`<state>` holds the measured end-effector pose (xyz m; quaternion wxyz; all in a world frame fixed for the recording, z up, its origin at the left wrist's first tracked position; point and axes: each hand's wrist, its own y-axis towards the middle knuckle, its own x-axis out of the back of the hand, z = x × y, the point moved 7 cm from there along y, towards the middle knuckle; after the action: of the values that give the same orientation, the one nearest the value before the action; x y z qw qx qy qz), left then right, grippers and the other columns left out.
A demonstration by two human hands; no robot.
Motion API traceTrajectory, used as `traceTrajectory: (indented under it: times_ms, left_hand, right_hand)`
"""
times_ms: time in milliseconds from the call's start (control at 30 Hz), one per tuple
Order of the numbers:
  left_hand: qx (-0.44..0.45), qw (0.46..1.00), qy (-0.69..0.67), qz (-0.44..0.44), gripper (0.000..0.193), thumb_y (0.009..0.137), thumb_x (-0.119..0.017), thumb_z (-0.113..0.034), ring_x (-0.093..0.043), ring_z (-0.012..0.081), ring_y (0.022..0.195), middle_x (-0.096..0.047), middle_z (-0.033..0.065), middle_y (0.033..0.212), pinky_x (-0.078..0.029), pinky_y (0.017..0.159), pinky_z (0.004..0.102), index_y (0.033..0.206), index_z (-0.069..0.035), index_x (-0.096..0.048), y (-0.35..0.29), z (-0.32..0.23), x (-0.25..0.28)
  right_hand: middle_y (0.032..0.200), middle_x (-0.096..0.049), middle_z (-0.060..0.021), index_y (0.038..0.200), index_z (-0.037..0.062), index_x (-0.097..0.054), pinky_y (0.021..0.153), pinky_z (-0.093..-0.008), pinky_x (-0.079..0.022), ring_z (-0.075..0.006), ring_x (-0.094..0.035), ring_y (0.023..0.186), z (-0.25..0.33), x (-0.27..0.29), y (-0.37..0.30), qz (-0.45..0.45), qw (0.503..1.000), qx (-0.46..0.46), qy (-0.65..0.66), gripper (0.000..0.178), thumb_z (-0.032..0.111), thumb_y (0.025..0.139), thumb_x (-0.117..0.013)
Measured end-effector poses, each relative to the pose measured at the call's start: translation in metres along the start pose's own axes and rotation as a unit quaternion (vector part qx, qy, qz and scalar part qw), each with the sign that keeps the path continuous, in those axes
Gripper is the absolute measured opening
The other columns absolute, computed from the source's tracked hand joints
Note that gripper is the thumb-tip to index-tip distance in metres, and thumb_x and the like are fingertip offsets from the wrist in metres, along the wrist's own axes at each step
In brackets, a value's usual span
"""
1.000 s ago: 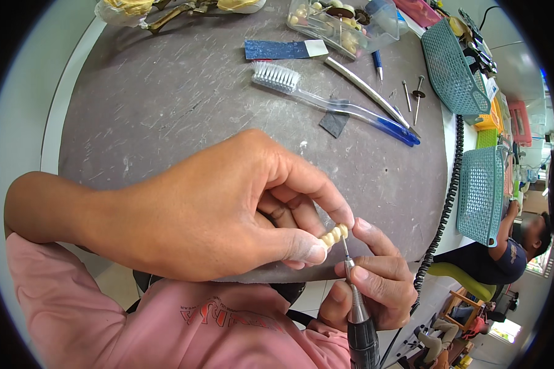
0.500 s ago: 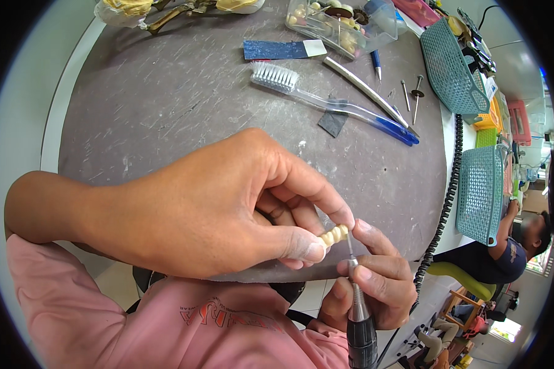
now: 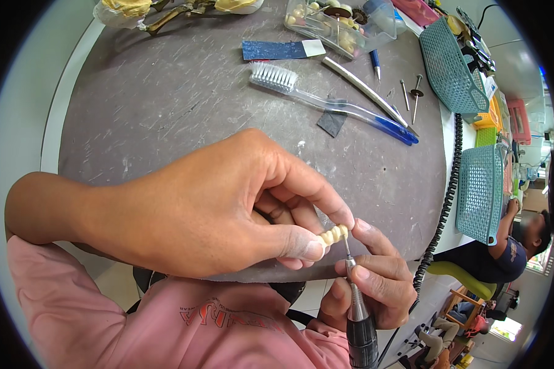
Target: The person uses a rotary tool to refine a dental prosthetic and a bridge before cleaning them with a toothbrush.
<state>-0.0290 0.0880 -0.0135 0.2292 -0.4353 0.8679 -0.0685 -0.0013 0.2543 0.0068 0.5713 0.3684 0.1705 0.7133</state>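
Note:
Between the thumb and index finger of my left hand is a small cream dental bridge, a row of joined tooth shapes. My right hand holds a dental handpiece like a pen, its silver nose up and its black grip low. The thin bur in its tip meets the right end of the bridge, as far as I can see. My right index fingertip rests close to my left index fingertip. Part of the bridge is hidden behind my left thumb.
On the grey worktop lie a toothbrush, a blue strip, a metal knife-like tool and small burs. A clear box of parts stands behind. Teal baskets and a coiled cord line the right; a co-worker sits beyond.
The handpiece's tip has shifted slightly left, and the bur now leans a little against the bridge's right end. My left hand and the bridge stay nearly still.

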Motion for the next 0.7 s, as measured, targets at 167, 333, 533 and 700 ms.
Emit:
traceTrajectory:
  times_ms: [167,333,533,700]
  left_hand:
    - [0.005,1.000,0.003,0.001,0.037,0.089,-0.067,0.006,-0.070,0.0148,0.093,-0.072,0.0171,0.101,-0.057,0.088,0.0242,0.125,0.008,-0.061,-0.0002,-0.0018,-0.0008]
    - [0.006,1.000,0.013,-0.004,0.036,0.089,-0.066,0.006,-0.070,0.0145,0.093,-0.072,0.0167,0.101,-0.057,0.087,0.0240,0.124,0.008,-0.061,-0.0005,-0.0018,-0.0003]
    - [0.008,1.000,0.007,-0.006,0.035,0.089,-0.066,0.005,-0.070,0.0147,0.093,-0.072,0.0164,0.100,-0.057,0.087,0.0240,0.123,0.008,-0.061,-0.0009,-0.0025,-0.0005]
    - [0.007,1.000,-0.001,-0.006,0.035,0.089,-0.067,0.005,-0.070,0.0145,0.093,-0.072,0.0164,0.101,-0.057,0.087,0.0237,0.123,0.008,-0.061,-0.0011,-0.0012,-0.0003]
  right_hand:
    - [0.070,-0.067,-0.0111,0.095,0.0029,-0.064,0.069,-0.0384,-0.064,-0.0367,-0.073,0.090,0.0006,-0.0002,-0.0005,-0.007,1.000,0.005,-0.003,0.028,0.017,0.079,-0.084]
    - [0.070,-0.067,-0.0112,0.095,0.0031,-0.063,0.068,-0.0382,-0.064,-0.0363,-0.073,0.089,-0.0023,0.0034,-0.0038,-0.031,0.999,-0.011,0.020,0.031,0.018,0.078,-0.084]
    - [0.070,-0.068,-0.0110,0.094,0.0037,-0.064,0.068,-0.0386,-0.064,-0.0357,-0.074,0.088,0.0005,-0.0007,0.0006,0.003,1.000,-0.004,-0.001,0.030,0.018,0.077,-0.085]
    - [0.069,-0.068,-0.0110,0.093,0.0035,-0.065,0.069,-0.0389,-0.064,-0.0361,-0.073,0.089,0.0016,-0.0007,0.0016,-0.002,1.000,0.004,-0.008,0.029,0.018,0.077,-0.085]
